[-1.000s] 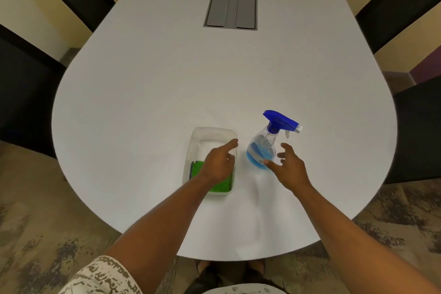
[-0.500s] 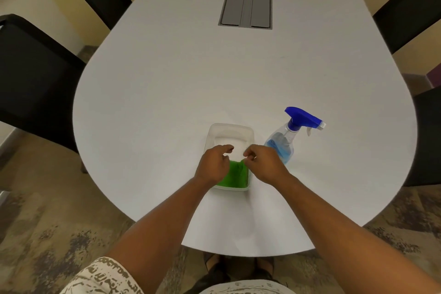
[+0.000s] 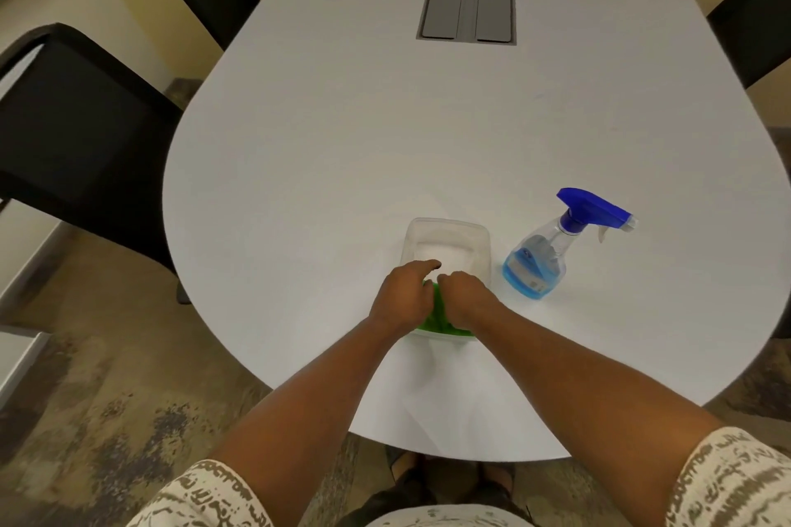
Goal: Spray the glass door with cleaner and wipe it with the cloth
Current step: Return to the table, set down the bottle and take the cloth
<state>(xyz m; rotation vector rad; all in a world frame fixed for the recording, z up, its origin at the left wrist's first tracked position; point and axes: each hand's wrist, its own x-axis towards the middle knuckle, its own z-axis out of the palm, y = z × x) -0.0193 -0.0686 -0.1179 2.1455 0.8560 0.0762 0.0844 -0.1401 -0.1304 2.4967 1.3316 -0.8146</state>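
White round-ended bench with a grey hatch plate set into its far middle. Black chairs stand at the left edge; another dark chair shows at the far right. Patterned carpet below.

Near the front edge sits a clear plastic tub, its far half bare. The green cloth lies in the near half, mostly hidden by the hands. Just right of the tub, not touching it, stands the spray bottle, upright, blue liquid low inside, blue trigger head pointing right. No glass door is in view.

Both forearms reach forward over the bench edge. Left hand and right hand meet knuckle to knuckle over the tub, fingers curled down and narrow, bunched onto the cloth; whether either truly grips it cannot be told.
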